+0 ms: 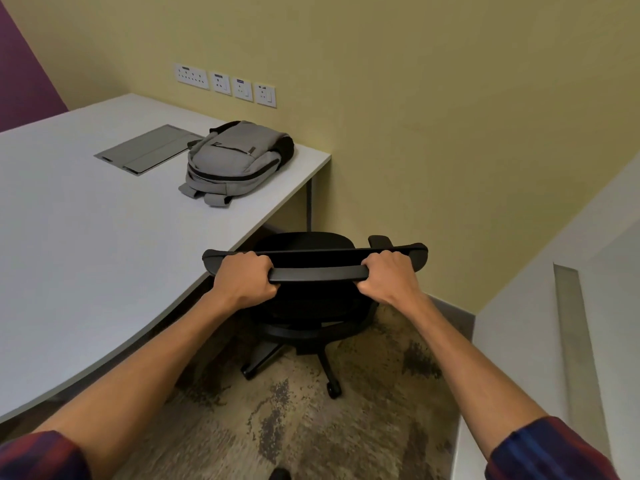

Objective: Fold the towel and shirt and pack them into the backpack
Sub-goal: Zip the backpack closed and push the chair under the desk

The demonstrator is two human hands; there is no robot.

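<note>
A grey backpack (232, 161) with black trim lies flat and zipped near the far right corner of the white desk (86, 220). No towel or shirt shows anywhere in view. My left hand (244, 277) and my right hand (391, 277) each grip the top edge of a black office chair's backrest (315, 270), left hand toward its left end, right hand toward its right end. The chair stands at the desk's right edge, its seat partly under the desktop.
A grey hinged cable flap (149, 148) is set into the desk left of the backpack. Wall sockets (225, 84) sit above the desk. The chair's wheeled base (322, 368) rests on patterned carpet. A white counter (554, 323) rises at the right.
</note>
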